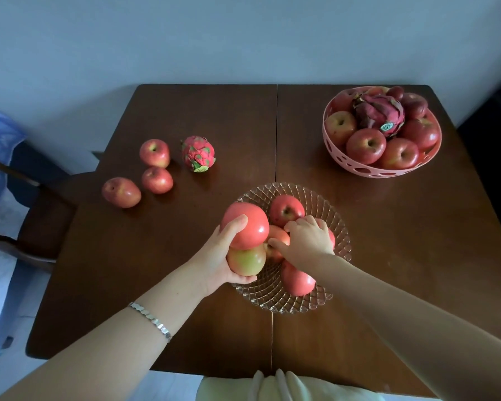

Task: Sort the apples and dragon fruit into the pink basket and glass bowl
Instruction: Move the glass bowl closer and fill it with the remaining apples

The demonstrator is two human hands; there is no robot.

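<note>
We see our left hand [220,256] over the near left rim of the glass bowl [340,227], gripping two fruits stacked together: thumb curled over a red apple [249,227], fingers cupped under a greenish apple [246,261] touching it from below; our right hand [308,241] reaches into the bowl, fingers curled over a covered apple [331,238], thumb touching a centre apple [279,235]; a far apple [285,209] and a near apple [297,280] also lie in the bowl; the bowl sits mid-desk [402,270]; the pink basket [359,169] stands far right, heaped with apples and a dark dragon fruit [379,112]; far left lie three loose apples [156,180] beside a bright dragon fruit [198,153].
</note>
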